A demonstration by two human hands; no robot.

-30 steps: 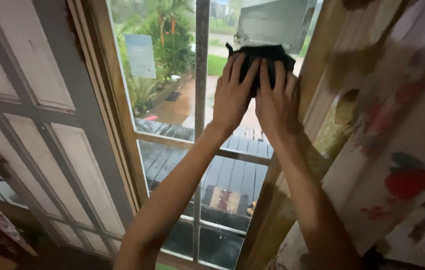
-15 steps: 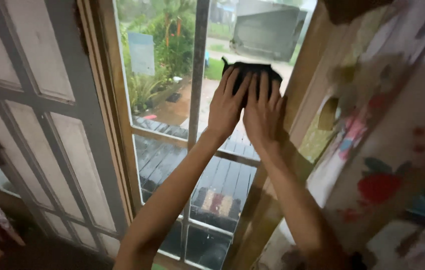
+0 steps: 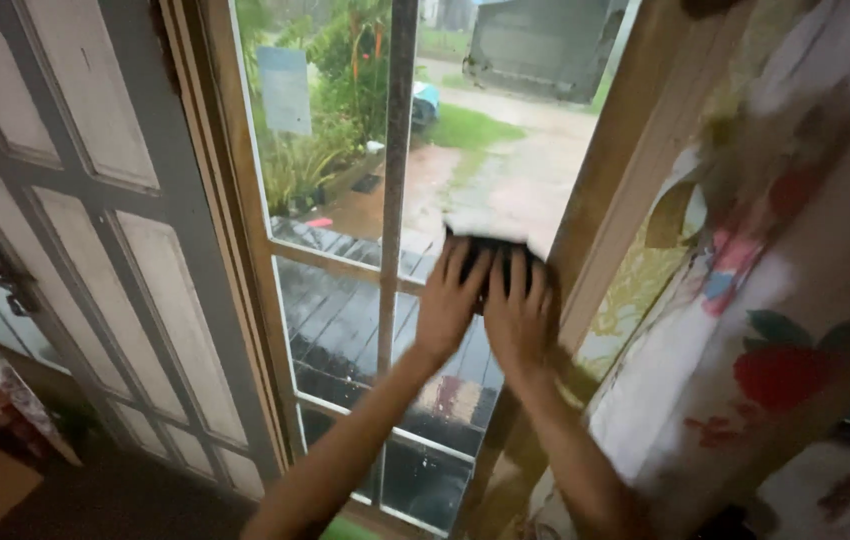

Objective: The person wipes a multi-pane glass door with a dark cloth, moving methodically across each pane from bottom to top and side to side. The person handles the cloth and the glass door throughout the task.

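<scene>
Black cloth (image 3: 490, 255) pressed flat on window glass (image 3: 515, 180) w/ both hands' fingers spread.

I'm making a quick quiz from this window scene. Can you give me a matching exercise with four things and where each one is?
Things:
1. dark cloth
2. floral curtain
3. panelled door
4. left hand

Places:
A. hangs at the right of the window
B. stands at the left of the window frame
C. pressed flat on the glass under both hands
D. beside the right hand, fingers on the cloth

Pairs: 1-C, 2-A, 3-B, 4-D
</scene>
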